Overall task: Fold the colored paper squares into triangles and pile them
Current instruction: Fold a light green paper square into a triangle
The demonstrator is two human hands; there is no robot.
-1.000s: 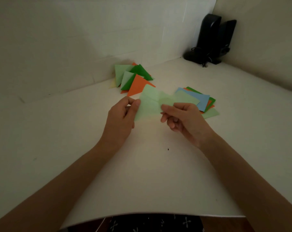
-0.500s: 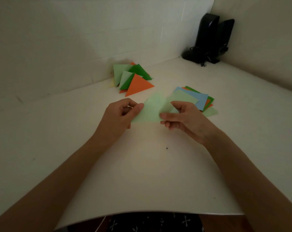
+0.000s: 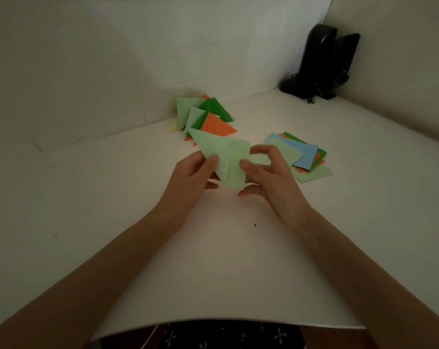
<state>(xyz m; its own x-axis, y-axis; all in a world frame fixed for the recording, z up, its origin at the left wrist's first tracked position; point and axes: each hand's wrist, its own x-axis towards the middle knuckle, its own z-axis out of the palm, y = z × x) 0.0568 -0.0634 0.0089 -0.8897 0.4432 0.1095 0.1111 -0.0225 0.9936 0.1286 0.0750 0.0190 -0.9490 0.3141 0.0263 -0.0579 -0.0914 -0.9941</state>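
The left hand (image 3: 190,177) and right hand (image 3: 268,175), pinching a light green paper (image 3: 226,157), are filling the middle of the white table (image 3: 226,260). Behind, the pile of folded triangles (image 3: 208,119) is crowding the back wall (image 3: 112,59), the stack of flat squares (image 3: 304,157) is occupying the right, and a bare lane is running between them toward the black speakers (image 3: 324,61) blocking the far corner.

The light green paper (image 3: 223,157) no longer lies spread wide and low between the hands. It is now tilted, with one long corner pointing up and to the left, where it crosses the lower edge of the orange triangle (image 3: 217,127) in this view. A crease now runs down its middle. The left hand (image 3: 190,177) and right hand (image 3: 268,177) have drawn closer together, pinching either side of that crease.
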